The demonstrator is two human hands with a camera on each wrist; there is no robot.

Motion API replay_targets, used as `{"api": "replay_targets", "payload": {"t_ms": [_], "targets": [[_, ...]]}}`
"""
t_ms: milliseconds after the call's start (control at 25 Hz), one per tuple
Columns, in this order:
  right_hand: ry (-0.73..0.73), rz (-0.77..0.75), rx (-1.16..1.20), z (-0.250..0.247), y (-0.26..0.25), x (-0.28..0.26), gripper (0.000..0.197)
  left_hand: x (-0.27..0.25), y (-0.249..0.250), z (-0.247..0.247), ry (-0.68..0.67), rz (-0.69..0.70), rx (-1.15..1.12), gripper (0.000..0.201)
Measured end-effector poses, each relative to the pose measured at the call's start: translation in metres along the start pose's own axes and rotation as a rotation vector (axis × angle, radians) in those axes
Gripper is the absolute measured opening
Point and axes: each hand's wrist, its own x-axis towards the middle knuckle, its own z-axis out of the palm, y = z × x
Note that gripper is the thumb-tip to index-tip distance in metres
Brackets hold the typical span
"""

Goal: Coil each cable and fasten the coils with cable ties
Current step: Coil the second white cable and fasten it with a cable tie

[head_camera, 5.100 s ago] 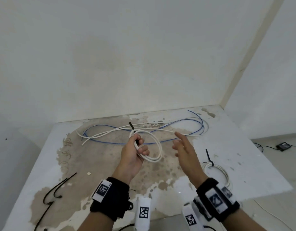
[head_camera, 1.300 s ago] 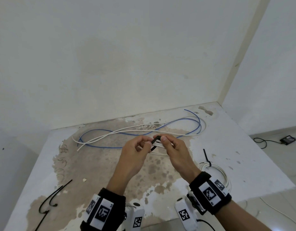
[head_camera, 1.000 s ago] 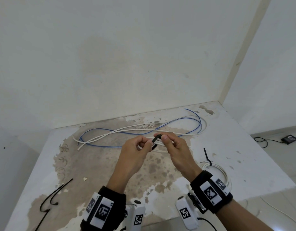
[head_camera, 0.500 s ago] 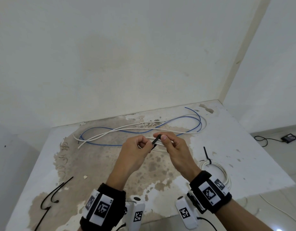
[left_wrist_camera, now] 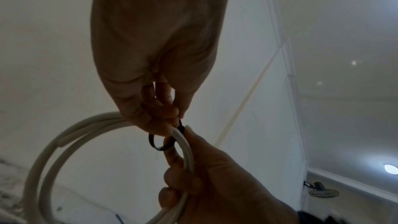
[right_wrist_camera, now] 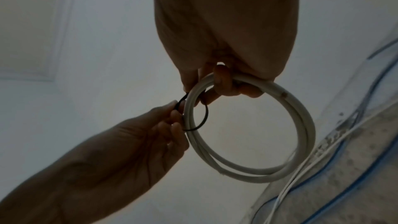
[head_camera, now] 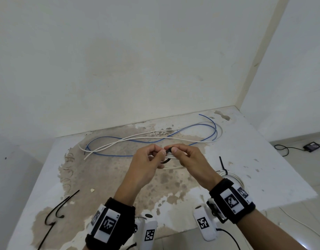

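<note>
Left hand (head_camera: pixel 146 163) pinches black cable tie (right_wrist_camera: pixel 200 118), apparently looped round white coil (right_wrist_camera: pixel 254 132); right hand (head_camera: pixel 189 159) grips the coil, knuckles up.

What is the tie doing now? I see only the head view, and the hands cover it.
Observer: The black cable tie makes a loose loop round the white coil; it is not yet pulled tight.
Operator: Which hand holds the coil?
Observer: The right hand has fingers curled through it; the left hand pinches the tie.
Operator: How many turns has the coil?
Observer: Two strands show side by side in the right wrist view.
</note>
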Motion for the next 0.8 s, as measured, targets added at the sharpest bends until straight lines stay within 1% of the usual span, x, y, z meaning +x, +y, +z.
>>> {"api": "replay_targets", "payload": {"t_ms": [80,200,320,440,480,560,600,640,680,720,760,800], "targets": [[-0.007,0.065,0.077,-0.002,0.001,0.001,0.024,-0.001,-0.002,0.006,0.022,0.019,-0.083,0.01],[0.012,0.146,0.196,-0.003,0.006,0.003,0.026,-0.005,-0.002,0.016,0.09,0.034,-0.187,0.006],[0.004,0.208,0.304,0.0,0.007,0.003,0.03,-0.005,-0.003,0.019,0.126,0.043,-0.263,0.009],[0.011,0.219,0.3,0.002,0.005,0.002,0.026,-0.008,-0.001,0.026,0.115,0.09,-0.275,0.008],[0.034,0.215,0.306,0.003,0.004,0.003,0.024,-0.011,0.0,0.029,0.14,0.114,-0.282,0.008],[0.111,0.19,0.377,0.006,0.001,0.006,0.023,-0.014,0.0,0.034,0.25,0.125,-0.327,0.012],[0.146,0.176,0.417,0.008,0.0,0.007,0.023,-0.014,-0.001,0.035,0.299,0.088,-0.356,0.018],[0.174,0.166,0.439,0.009,-0.001,0.008,0.022,-0.013,-0.002,0.035,0.299,0.013,-0.372,0.026],[0.195,0.161,0.438,0.01,-0.001,0.008,0.022,-0.012,-0.001,0.034,0.248,-0.089,-0.37,0.035],[0.208,0.16,0.424,0.011,0.0,0.008,0.022,-0.011,0.0,0.033,0.167,-0.194,-0.34,0.044],[0.209,0.163,0.403,0.012,0.002,0.007,0.022,-0.01,0.001,0.032,0.086,-0.275,-0.294,0.051],[0.204,0.168,0.382,0.013,0.003,0.006,0.021,-0.009,0.003,0.033,0.028,-0.319,-0.264,0.055]]}}
